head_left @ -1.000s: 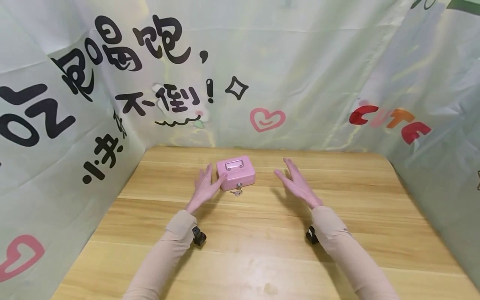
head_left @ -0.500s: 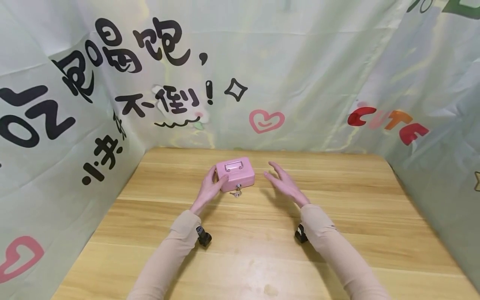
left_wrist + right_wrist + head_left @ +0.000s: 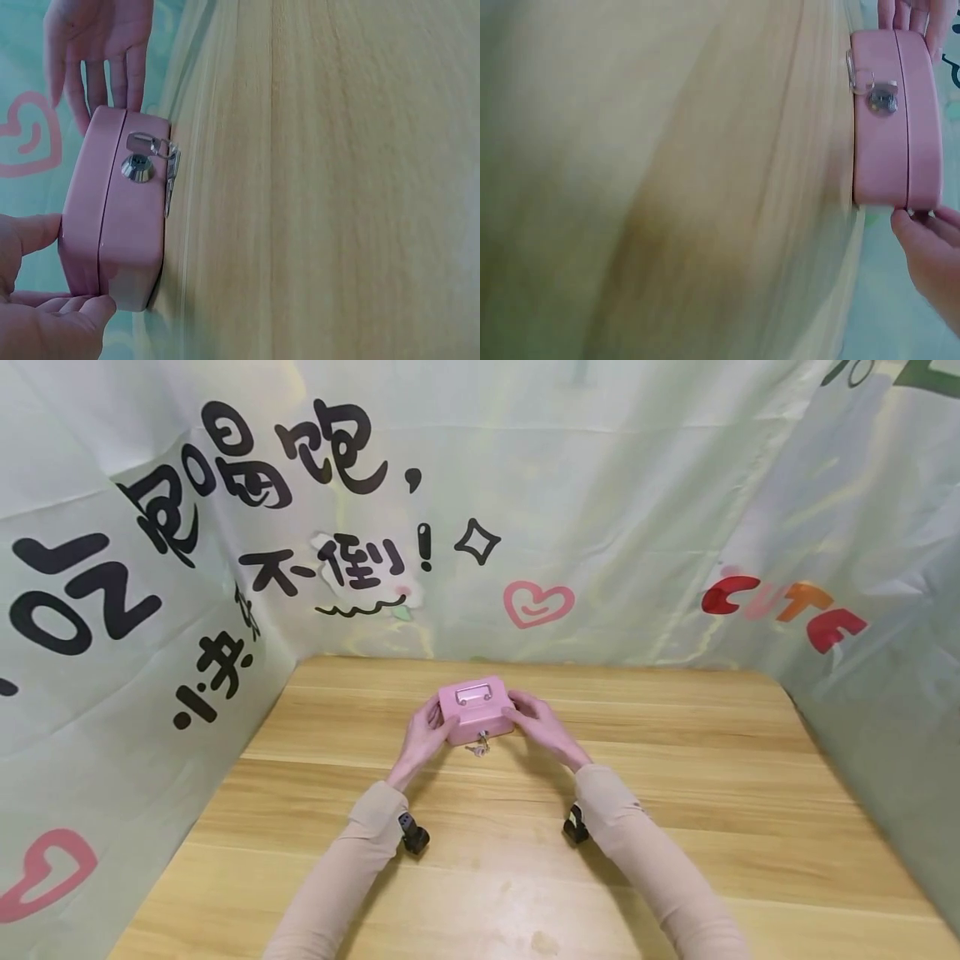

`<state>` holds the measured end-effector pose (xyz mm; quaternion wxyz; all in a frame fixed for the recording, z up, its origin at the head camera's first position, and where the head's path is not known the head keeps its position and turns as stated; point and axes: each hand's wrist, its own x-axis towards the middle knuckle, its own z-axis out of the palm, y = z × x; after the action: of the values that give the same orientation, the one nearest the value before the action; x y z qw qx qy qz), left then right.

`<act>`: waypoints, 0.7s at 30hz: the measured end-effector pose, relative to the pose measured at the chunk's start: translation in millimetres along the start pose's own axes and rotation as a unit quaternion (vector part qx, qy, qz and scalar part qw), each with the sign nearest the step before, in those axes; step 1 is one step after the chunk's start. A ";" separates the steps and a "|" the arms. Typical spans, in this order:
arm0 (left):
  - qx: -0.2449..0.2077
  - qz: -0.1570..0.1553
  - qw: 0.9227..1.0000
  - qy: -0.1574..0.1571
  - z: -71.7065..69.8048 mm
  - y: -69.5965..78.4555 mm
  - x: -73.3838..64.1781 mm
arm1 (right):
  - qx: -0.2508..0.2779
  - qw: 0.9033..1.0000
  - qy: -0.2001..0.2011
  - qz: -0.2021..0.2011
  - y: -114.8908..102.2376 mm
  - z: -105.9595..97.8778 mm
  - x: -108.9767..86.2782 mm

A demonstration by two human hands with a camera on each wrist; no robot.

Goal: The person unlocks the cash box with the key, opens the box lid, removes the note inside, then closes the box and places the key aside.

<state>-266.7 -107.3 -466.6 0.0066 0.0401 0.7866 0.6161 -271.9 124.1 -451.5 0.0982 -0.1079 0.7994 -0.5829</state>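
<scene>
A small pink cash box (image 3: 474, 714) with a wire carry handle (image 3: 474, 694) on its lid stands on the wooden table. Its front lock holds a key, and more keys on a ring (image 3: 172, 176) hang beside it. My left hand (image 3: 424, 737) grips the box's left end, thumb at the lid's front corner and fingers along the side. At the right end my right hand (image 3: 546, 727) holds the box likewise, its fingertips against the side in the right wrist view. The lid is down. The far side of the box is hidden in the head view.
The wooden table (image 3: 675, 793) reaches to printed cloth (image 3: 622, 527) hanging at the back and both sides. A small dark camera (image 3: 413, 835) sits on the left wrist, another (image 3: 576, 825) on the right.
My right hand has come in from the right to the box's right end. The left hand has closed onto the left end. The box stays in about the same place.
</scene>
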 end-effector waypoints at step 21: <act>-0.028 -0.012 0.997 -0.065 24.3 5.2 -16.4 | -0.061 0.994 0.084 0.035 5.1 -18.9 -37.8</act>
<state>-248.6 -83.7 -468.1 0.0663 0.0710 0.7672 0.6341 -241.3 153.7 -449.4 0.0441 -0.0365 0.8420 -0.5364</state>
